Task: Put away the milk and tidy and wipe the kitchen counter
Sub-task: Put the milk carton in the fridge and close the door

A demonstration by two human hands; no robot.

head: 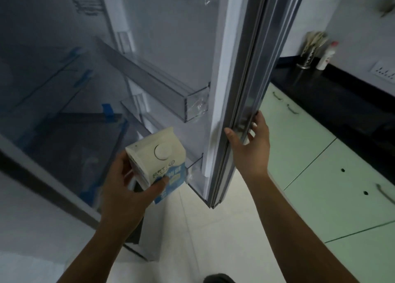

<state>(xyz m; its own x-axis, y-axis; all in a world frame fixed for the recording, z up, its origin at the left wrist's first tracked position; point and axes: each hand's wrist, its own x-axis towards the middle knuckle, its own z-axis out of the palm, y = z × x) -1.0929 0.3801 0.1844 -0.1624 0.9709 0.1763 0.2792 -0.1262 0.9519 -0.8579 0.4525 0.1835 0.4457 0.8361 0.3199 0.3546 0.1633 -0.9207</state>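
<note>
A white and blue milk carton with a round white cap sits tilted in my left hand, held low in front of the open fridge. My right hand grips the outer edge of the open fridge door, fingers wrapped around its grey side. The door's inner side has clear plastic shelves, one just above the carton and a lower one right beside it. The black kitchen counter runs along the right wall.
Glass shelves with blue tape fill the fridge interior at left. Pale green cabinet doors with handles stand under the counter. A utensil holder and a white bottle with a red cap stand at the counter's far end. Light floor tiles lie below.
</note>
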